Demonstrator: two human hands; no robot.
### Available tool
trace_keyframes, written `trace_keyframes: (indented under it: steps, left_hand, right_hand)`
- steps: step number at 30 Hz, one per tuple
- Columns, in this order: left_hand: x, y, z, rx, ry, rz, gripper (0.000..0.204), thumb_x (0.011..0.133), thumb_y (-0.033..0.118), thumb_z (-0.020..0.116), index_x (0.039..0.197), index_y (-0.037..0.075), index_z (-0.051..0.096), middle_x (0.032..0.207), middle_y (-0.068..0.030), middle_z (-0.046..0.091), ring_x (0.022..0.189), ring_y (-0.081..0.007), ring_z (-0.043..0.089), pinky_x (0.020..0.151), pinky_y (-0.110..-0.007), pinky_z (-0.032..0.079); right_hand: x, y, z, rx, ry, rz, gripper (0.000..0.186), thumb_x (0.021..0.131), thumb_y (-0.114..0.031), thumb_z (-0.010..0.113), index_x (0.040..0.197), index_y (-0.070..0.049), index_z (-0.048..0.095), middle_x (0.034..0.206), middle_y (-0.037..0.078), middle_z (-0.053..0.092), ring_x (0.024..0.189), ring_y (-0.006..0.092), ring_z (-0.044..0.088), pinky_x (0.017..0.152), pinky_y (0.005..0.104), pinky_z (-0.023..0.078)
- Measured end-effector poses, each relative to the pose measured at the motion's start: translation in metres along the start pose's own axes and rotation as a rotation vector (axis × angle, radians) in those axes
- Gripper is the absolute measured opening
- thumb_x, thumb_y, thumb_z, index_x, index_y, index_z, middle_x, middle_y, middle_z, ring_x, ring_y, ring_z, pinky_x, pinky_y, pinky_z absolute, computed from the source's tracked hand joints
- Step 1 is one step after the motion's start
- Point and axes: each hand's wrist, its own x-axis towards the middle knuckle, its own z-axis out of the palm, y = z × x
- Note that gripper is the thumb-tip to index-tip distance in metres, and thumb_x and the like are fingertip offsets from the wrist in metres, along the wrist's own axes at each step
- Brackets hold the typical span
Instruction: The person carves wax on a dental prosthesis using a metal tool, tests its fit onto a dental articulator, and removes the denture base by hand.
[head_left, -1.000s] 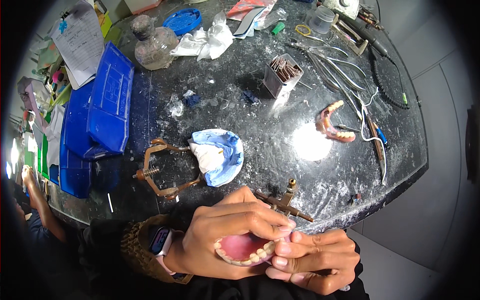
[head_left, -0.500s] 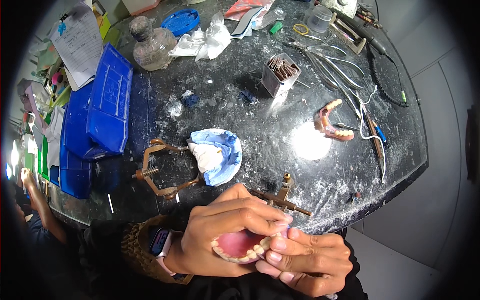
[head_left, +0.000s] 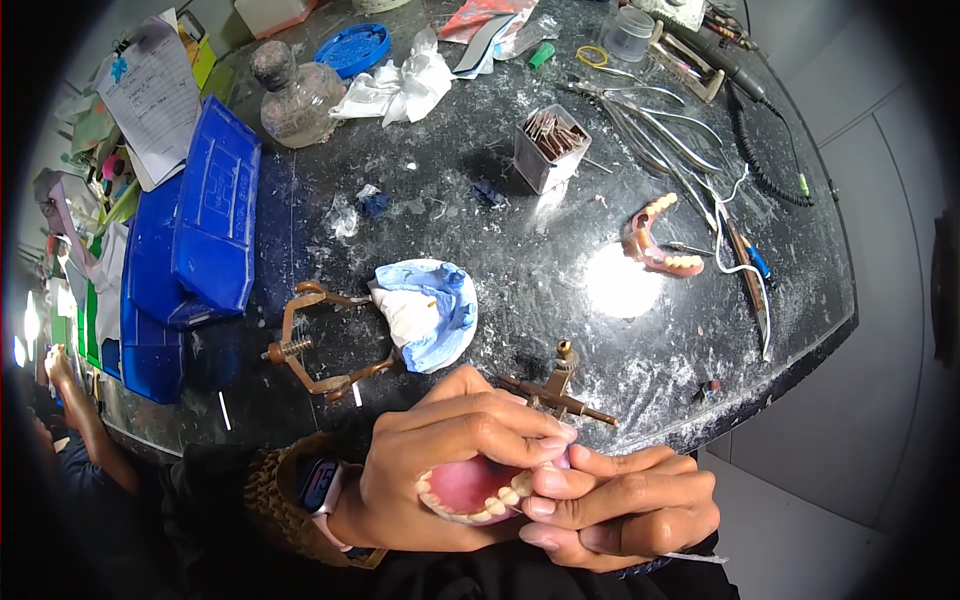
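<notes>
My left hand point(head_left: 450, 440) is closed around a full upper denture point(head_left: 470, 487), its pink palate and cream teeth facing up. Purplish-pink material shows at the denture's right end, between the two hands' fingertips. There my right hand point(head_left: 625, 505) presses in with bent, closed fingers. From beneath it a thin pale strip or handle point(head_left: 697, 557) sticks out to the right; the rest is hidden in the fingers. Beyond my hands lie a blue-and-white dental cast point(head_left: 450, 320) in a brass-coloured articulator frame point(head_left: 290, 345) and another brass articulator part point(head_left: 560, 385).
A lower denture point(head_left: 645, 240) lies beside a bright light spot. Farther back are a square cup of burs point(head_left: 550, 150), pliers point(head_left: 660, 125) and a glass bottle point(head_left: 300, 105). Blue plastic boxes point(head_left: 215, 210) stand left. At the far left another person's arm point(head_left: 90, 420) shows.
My right hand has shifted slightly right and turned, so the pale strip beneath it shows more. The denture remains in my left hand. The whole view has moved a little.
</notes>
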Motion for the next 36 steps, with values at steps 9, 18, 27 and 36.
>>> trace_keyframes:
  steps: [9,18,27,36]
  left_hand:
    - [0.000,-0.004,0.000,0.135,0.009,0.033,0.038,0.061,0.026,0.088,0.084,0.008,0.064,0.093,-0.0110,0.070,0.082,-0.0186,0.064,0.082,-0.038,0.052]
    - [0.000,0.002,0.004,0.159,0.063,-0.017,0.030,0.060,0.006,0.082,0.085,0.008,0.064,0.097,-0.0074,0.069,0.089,-0.0205,0.067,0.081,-0.035,0.047]
    - [-0.001,-0.003,0.000,0.197,0.006,0.038,0.042,0.055,0.017,0.090,0.085,0.011,0.062,0.094,-0.0086,0.070,0.081,-0.0195,0.064,0.080,-0.039,0.051]
    - [0.002,0.007,0.001,0.103,0.044,0.008,0.045,0.052,0.006,0.086,0.089,0.007,0.060,0.091,-0.0121,0.069,0.078,-0.0215,0.066,0.069,-0.030,0.052]
  right_hand:
    - [0.016,-0.012,-0.005,-0.031,-0.105,0.163,0.026,0.063,0.008,0.080,0.065,-0.004,0.056,0.072,0.015,0.069,0.086,0.0290,0.069,0.088,0.0383,0.052]
    - [0.019,-0.013,-0.001,-0.053,-0.058,0.235,0.030,0.064,0.006,0.079,0.057,-0.006,0.052,0.063,0.013,0.066,0.073,0.0254,0.071,0.081,0.0353,0.056]
    - [0.020,-0.009,0.012,0.191,0.254,0.298,0.040,0.065,0.010,0.077,0.050,-0.005,0.043,0.052,0.013,0.060,0.059,0.0219,0.069,0.065,0.0316,0.058]
    - [0.002,-0.007,0.005,0.539,0.476,0.433,0.055,0.071,-0.019,0.080,0.098,-0.007,0.034,0.078,0.012,0.060,0.079,0.0263,0.069,0.080,0.0372,0.058]
